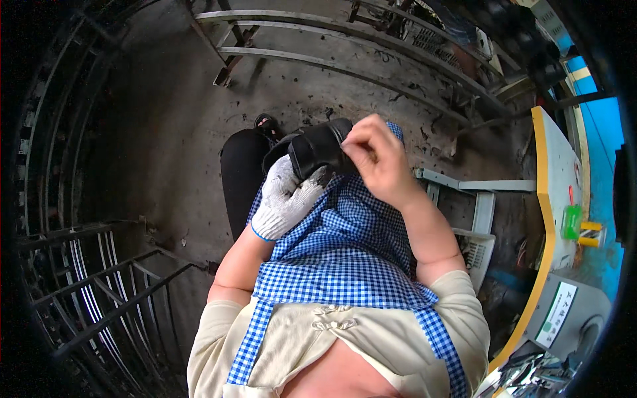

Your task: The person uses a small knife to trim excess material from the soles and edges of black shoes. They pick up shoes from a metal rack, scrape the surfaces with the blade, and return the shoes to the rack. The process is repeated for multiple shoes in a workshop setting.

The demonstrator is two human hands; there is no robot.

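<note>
A black leather shoe [312, 149] rests over my lap, its far parts partly hidden by my fingers. My left hand [285, 201], in a white knit glove with dark-stained fingertips, is closed around the near side of the shoe. My bare right hand [383, 162] is at the shoe's right end, thumb and forefinger pinched together close to the leather edge. Whatever sits between those fingertips is too small to make out. Beneath both hands lies the blue checked apron [345, 225].
At the right stands a yellow-edged worktable [545, 192] carrying a green container [571, 222] and a yellow-banded roll [590, 234]. A grey machine [570, 305] is at lower right. Metal racks stand ahead [332, 56] and at left [113, 298]. Scraps litter the floor.
</note>
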